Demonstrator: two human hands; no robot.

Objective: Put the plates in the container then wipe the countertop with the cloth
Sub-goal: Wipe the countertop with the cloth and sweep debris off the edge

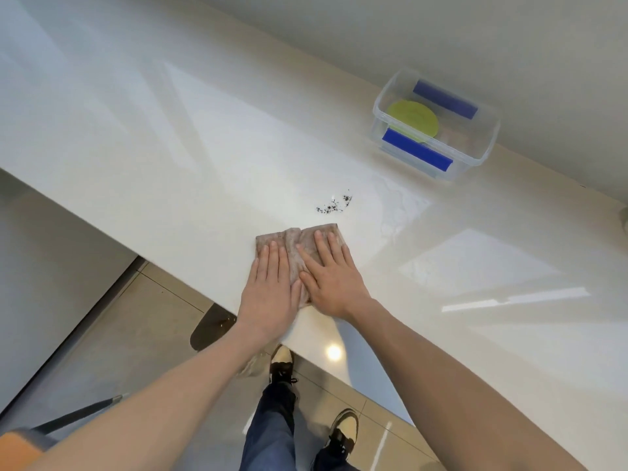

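Both hands lie flat, fingers straight and together, pressing a brownish cloth (pixel 299 248) against the white countertop (pixel 170 158); neither hand curls round the fabric. Left hand (pixel 270 287) covers the cloth's left part, with its fingertips just short of the cloth's far edge. Right hand (pixel 328 277) covers the right part, its thumb lying along the middle of the cloth beside the left hand's index finger, so that the two hands touch or nearly touch. Folded into a rough rectangle, the cloth sits close to the countertop's near edge, and its near end is hidden under the palms.

Just beyond the cloth's far edge, apart from it, a small scatter of dark crumbs (pixel 334 203) lies on the countertop. A faint whitish smear (pixel 401 205) spreads to the right of the crumbs.

Toward the far right of the countertop, next to the wall (pixel 441 35), stands a clear plastic container (pixel 435 125) with blue clip handles on its two long sides. Inside it lies a green plate (pixel 413 119), flat on the bottom; whether more than one plate is stacked there cannot be told.

Below the countertop's near edge appear a tiled floor (pixel 136 334), the person's two legs in dark jeans (pixel 272 430) and a pair of black-and-cream shoes (pixel 282 363). A dark round stool base (pixel 212 329) shows partly under the edge at left.
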